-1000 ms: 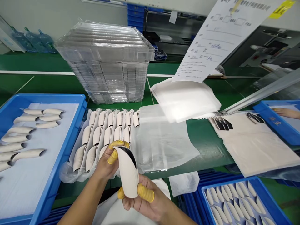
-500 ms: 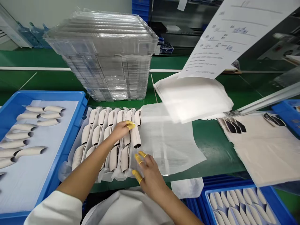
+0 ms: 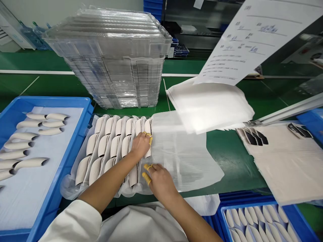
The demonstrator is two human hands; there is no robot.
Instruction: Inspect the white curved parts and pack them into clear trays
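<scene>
A white sleeve (image 3: 75,222) covers part of the left arm at the near edge. At lower right, a blue tray (image 3: 301,222) carries cream pieces in rows. The right hand (image 3: 160,179) is positioned over the near-left part of a translucent sheet (image 3: 181,158), thumb and fingers moderately apart; contact cannot be confirmed. Yellow finger covers (image 3: 146,178) are fitted on both hands. The left hand (image 3: 141,144) rests its curled fingers on a cream curved piece (image 3: 148,153); its thumb is hidden, so gripping or pressing cannot be told. This piece is located in the middle of 3 rows, at the right end. The worktop (image 3: 232,168) extends to the right. Beyond are white sheets (image 3: 212,104) and stacked clear trays (image 3: 113,67).
</scene>
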